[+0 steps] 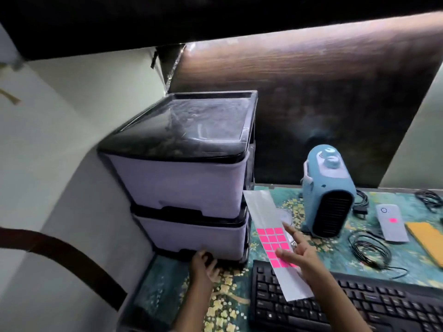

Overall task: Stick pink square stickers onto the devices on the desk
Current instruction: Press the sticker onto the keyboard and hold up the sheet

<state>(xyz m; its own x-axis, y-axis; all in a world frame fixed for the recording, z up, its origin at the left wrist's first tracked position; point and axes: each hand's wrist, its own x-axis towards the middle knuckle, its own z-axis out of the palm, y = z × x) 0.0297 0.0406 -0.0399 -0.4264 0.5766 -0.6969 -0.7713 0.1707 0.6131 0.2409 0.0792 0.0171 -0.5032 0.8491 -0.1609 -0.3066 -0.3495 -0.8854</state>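
A long white backing strip (263,212) with several pink square stickers (273,243) lies tilted across the desk and the keyboard's left end. My right hand (299,255) rests on its lower stickers, fingers spread, index finger pointing up the strip. My left hand (203,263) reaches to the bottom drawer of the white two-drawer unit (182,188), fingers curled at its dark handle recess. A blue fan heater (326,192) stands upright right of the strip. A white remote (392,224) bears one pink sticker (393,220). A black keyboard (347,305) lies in front.
A coiled black cable (369,250) lies right of the heater, and another cable (429,198) at the far right edge. A yellow pad (426,240) sits beside the remote. The desk has a floral mat (227,291). A dark wooden panel (311,104) rises behind.
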